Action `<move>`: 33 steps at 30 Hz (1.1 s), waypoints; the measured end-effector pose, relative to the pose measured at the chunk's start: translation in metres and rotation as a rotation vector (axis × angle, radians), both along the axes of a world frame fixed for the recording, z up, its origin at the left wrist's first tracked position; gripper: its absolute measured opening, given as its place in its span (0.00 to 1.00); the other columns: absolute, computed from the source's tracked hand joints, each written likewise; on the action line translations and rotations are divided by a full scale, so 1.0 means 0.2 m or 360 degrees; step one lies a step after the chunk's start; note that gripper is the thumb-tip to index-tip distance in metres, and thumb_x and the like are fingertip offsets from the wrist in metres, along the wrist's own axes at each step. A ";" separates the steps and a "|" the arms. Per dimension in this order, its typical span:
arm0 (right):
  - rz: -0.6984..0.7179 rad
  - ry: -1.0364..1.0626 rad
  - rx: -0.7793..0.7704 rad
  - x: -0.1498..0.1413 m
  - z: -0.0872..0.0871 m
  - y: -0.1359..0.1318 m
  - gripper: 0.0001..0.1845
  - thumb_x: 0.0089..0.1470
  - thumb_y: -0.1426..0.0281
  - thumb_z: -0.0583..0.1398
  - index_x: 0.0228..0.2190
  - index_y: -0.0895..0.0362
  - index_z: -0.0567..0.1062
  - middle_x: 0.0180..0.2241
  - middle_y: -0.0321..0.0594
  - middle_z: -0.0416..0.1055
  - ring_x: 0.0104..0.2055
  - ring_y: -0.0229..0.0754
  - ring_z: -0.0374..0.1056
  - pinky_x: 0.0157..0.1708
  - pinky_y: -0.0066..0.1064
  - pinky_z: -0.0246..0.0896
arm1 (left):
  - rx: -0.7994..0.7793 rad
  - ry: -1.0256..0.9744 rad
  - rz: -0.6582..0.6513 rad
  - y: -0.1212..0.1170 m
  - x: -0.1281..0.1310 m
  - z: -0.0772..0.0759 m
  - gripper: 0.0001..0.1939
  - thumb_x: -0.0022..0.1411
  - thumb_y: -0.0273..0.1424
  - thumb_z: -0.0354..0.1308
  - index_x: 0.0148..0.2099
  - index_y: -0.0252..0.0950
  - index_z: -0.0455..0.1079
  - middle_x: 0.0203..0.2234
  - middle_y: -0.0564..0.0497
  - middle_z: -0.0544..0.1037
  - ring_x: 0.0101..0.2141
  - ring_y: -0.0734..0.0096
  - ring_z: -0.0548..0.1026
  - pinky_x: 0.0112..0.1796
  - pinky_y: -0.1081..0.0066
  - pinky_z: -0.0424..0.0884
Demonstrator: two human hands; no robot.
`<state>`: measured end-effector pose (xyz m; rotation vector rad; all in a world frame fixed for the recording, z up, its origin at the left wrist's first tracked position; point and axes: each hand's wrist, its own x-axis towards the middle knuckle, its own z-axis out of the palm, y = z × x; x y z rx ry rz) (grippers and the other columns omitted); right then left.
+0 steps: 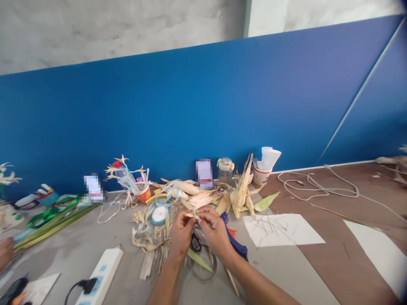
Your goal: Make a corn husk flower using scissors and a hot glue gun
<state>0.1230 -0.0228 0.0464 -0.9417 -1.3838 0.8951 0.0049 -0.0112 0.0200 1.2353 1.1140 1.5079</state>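
My left hand [182, 232] and my right hand [215, 231] meet over the middle of the table, fingertips pinched together. Between them is a small piece of pale dried corn husk [192, 215], partly covered by the fingers. Black scissor handles [196, 243] show below my hands, by a coil of thin wire [208, 277]. Right of my right wrist lies a blue glue gun [237, 245]. A spool of light-blue ribbon [160, 215] rests to the left among scattered husk scraps [148, 260]. Larger dried husks [241, 197] are piled behind.
Left stand a white power strip [103, 273] with a black plug and a paper cup [143, 195] with husk flowers. Another person's hand [5, 253] is at the far left. Right are thin wires on white paper [282, 228] and a white cable [340, 192]. A jar [225, 171] stands behind.
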 end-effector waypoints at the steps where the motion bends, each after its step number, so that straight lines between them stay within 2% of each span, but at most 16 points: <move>1: -0.0009 0.0004 -0.0005 0.00 0.00 0.00 0.11 0.47 0.76 0.54 0.25 0.57 0.77 0.30 0.40 0.67 0.36 0.40 0.64 0.36 0.29 0.59 | -0.0008 -0.0012 -0.0024 0.00 0.00 0.00 0.10 0.48 0.35 0.63 0.28 0.35 0.66 0.24 0.54 0.70 0.28 0.72 0.67 0.33 0.73 0.63; 8: -0.0046 -0.0071 0.0009 -0.02 -0.03 0.00 0.11 0.46 0.78 0.52 0.22 0.57 0.73 0.30 0.40 0.66 0.35 0.40 0.63 0.37 0.30 0.59 | -0.0099 -0.0035 -0.0146 0.01 -0.01 0.00 0.10 0.48 0.35 0.63 0.27 0.34 0.67 0.23 0.54 0.71 0.27 0.72 0.68 0.32 0.72 0.64; 11: -0.0041 -0.0143 -0.0018 -0.02 -0.03 0.01 0.12 0.45 0.78 0.51 0.23 0.57 0.73 0.30 0.41 0.67 0.35 0.40 0.64 0.37 0.30 0.60 | -0.0110 0.0033 -0.0104 0.02 -0.01 0.00 0.09 0.48 0.34 0.63 0.28 0.34 0.68 0.23 0.53 0.72 0.27 0.71 0.68 0.32 0.72 0.64; 15: 0.0099 -0.0335 -0.0075 0.06 0.01 0.05 0.13 0.44 0.79 0.51 0.25 0.58 0.75 0.32 0.43 0.70 0.37 0.42 0.66 0.40 0.33 0.60 | -0.0071 0.0153 0.0007 0.02 0.00 -0.01 0.07 0.49 0.33 0.61 0.27 0.35 0.68 0.21 0.53 0.72 0.26 0.70 0.69 0.32 0.71 0.64; 17: 0.0019 -0.0387 -0.0107 0.12 0.04 0.08 0.13 0.44 0.78 0.52 0.27 0.59 0.76 0.34 0.45 0.71 0.39 0.43 0.66 0.43 0.34 0.58 | -0.0045 0.0185 0.0075 0.01 0.00 -0.01 0.06 0.49 0.32 0.60 0.27 0.35 0.67 0.21 0.54 0.71 0.26 0.70 0.69 0.32 0.71 0.63; 19: -0.0036 -0.0359 -0.0172 0.17 0.07 0.10 0.13 0.46 0.75 0.52 0.29 0.59 0.76 0.34 0.44 0.72 0.38 0.43 0.66 0.40 0.33 0.59 | -0.0015 0.0203 0.0136 0.01 0.00 -0.01 0.06 0.50 0.31 0.60 0.28 0.36 0.66 0.21 0.54 0.71 0.26 0.70 0.69 0.32 0.71 0.63; 23: 0.0172 -0.0289 -0.0339 0.18 0.11 0.10 0.10 0.48 0.67 0.55 0.26 0.60 0.74 0.23 0.37 0.68 0.27 0.38 0.62 0.28 0.28 0.56 | 0.0103 0.0245 0.0132 0.00 0.02 -0.01 0.05 0.51 0.31 0.59 0.28 0.36 0.67 0.23 0.53 0.70 0.28 0.69 0.68 0.33 0.71 0.63; 25: 0.0218 -0.0296 -0.0391 0.16 0.11 0.09 0.10 0.47 0.66 0.56 0.23 0.60 0.72 0.20 0.35 0.66 0.24 0.36 0.60 0.25 0.26 0.54 | 0.0162 0.0287 0.0126 -0.01 0.02 0.00 0.03 0.51 0.31 0.58 0.29 0.37 0.68 0.24 0.53 0.70 0.29 0.68 0.68 0.34 0.71 0.63; 33: 0.0235 -0.0215 -0.0455 0.12 0.07 0.11 0.10 0.45 0.72 0.54 0.16 0.58 0.68 0.16 0.31 0.59 0.21 0.33 0.54 0.22 0.25 0.47 | 0.0262 0.0358 0.0152 -0.01 0.03 -0.01 0.03 0.51 0.30 0.58 0.28 0.37 0.69 0.26 0.51 0.71 0.31 0.66 0.67 0.35 0.70 0.62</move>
